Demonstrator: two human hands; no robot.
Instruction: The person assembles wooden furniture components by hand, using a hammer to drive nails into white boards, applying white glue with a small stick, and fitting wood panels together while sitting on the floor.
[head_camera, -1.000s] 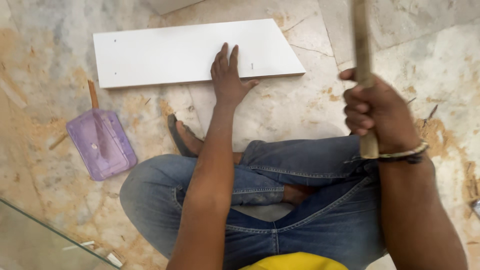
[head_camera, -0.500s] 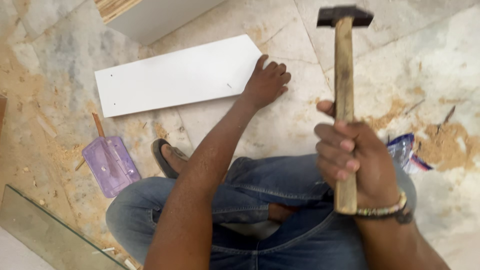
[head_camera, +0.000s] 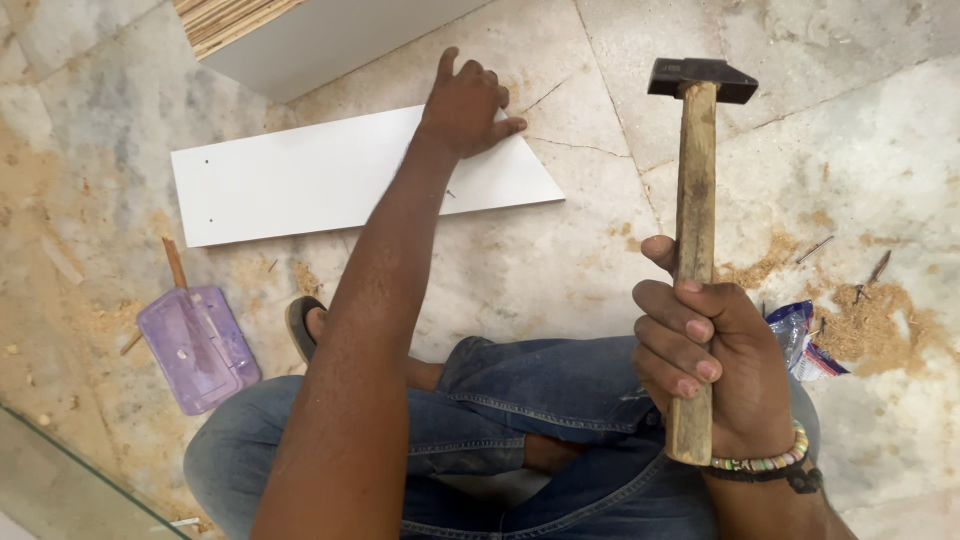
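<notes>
Right hand (head_camera: 715, 365): clenched on the hammer (head_camera: 694, 240), now lowered into view, head up.
Left hand (head_camera: 465, 105): shifted to the white panel (head_camera: 330, 180) far edge, pressed flat, grasping nothing.

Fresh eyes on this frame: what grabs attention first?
The hammer, held upright by its wooden handle in the right hand at the right of the view, dark head uppermost. Next, the left hand stretched forward, pressing on a white board lying flat on the stone floor. A purple plastic case lies at lower left amid sawdust.
</notes>
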